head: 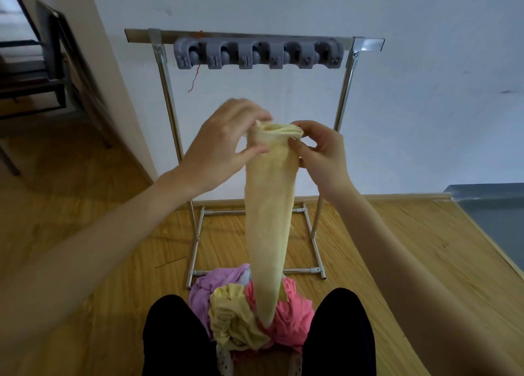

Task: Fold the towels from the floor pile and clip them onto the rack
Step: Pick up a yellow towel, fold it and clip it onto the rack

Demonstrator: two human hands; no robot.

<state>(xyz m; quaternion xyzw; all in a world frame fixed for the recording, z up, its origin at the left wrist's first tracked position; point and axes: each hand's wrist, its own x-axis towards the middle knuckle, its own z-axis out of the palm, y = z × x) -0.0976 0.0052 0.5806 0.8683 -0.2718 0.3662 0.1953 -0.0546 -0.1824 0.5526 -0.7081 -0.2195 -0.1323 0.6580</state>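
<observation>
Both hands, the left hand (224,140) and right hand (320,151), pinch the bunched top of the pale yellow towel (269,219), holding it above the floor pile (249,310), likely to feed the grey clip strip (259,54).

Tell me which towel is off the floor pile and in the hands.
The pale yellow towel, pinched at its top by both hands. The purple, pink and other yellow towels lie heaped below.
</observation>
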